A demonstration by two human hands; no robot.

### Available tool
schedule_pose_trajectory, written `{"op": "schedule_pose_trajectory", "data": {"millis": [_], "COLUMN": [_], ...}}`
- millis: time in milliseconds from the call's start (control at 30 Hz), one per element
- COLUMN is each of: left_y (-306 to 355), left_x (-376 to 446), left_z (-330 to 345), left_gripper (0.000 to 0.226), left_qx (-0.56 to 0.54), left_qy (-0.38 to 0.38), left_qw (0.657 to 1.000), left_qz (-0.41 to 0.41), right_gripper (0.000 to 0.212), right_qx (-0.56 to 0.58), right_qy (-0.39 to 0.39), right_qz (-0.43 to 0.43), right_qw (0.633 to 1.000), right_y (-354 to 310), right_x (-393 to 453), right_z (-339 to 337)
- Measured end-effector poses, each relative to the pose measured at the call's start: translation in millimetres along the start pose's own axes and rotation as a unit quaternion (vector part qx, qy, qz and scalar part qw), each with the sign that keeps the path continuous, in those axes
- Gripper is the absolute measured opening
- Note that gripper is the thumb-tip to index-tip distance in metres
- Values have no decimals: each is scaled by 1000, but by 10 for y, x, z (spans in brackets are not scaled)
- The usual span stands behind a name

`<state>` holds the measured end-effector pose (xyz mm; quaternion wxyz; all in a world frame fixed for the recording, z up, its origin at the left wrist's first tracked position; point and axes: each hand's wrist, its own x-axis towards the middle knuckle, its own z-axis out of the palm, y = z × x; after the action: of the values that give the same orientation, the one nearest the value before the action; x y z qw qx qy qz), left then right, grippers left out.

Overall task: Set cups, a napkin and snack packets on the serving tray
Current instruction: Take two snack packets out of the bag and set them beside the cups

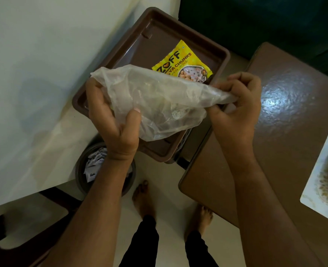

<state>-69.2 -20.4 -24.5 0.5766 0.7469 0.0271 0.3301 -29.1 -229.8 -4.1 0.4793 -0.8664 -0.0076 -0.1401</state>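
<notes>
A brown serving tray (159,41) sits below me between a white surface and a brown table. Inside it lies a yellow soya chunks snack packet (180,60), partly hidden. I hold a thin, translucent plastic bag (155,99) stretched over the tray. My left hand (115,122) grips its left side, thumb pressed on the film. At the bag's right corner, my right hand (238,105) pinches the plastic. What the bag holds is too blurred to tell. No cups or napkin are visible.
A white surface (34,74) lies to the left. A brown table (284,112) at right carries a white-rimmed placemat (313,187). A round bin (90,170) with white paper scraps stands on the floor by my bare feet (144,199).
</notes>
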Motion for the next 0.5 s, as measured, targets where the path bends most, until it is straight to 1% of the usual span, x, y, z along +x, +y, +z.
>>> {"op": "schedule_pose_trajectory", "data": {"millis": [100,200,300,367,433,500], "left_y": [25,52,55,27,-3,-47], "left_x": [48,100,161,219,264,266], "left_z": [9,26,36,26,12,-3], "left_gripper": [54,47,46,41,44,55], "left_qx": [32,58,62,55,44,15], "left_qy": [17,45,61,68,73,62], "left_qw": [999,996,993,989,983,973], "left_qz": [-8,-47,-84,-115,-165,-224], "right_gripper": [14,11,10,12,17,22], "right_qx": [49,75,74,59,44,40], "right_qy": [6,33,47,49,49,43], "right_qz": [34,52,70,68,57,63], "right_qw": [998,995,994,995,996,996], "right_y": [-39,-90,-123,-130,-128,-103], "right_x": [36,67,102,118,135,165], "right_z": [-22,-20,-16,-3,17,22]}}
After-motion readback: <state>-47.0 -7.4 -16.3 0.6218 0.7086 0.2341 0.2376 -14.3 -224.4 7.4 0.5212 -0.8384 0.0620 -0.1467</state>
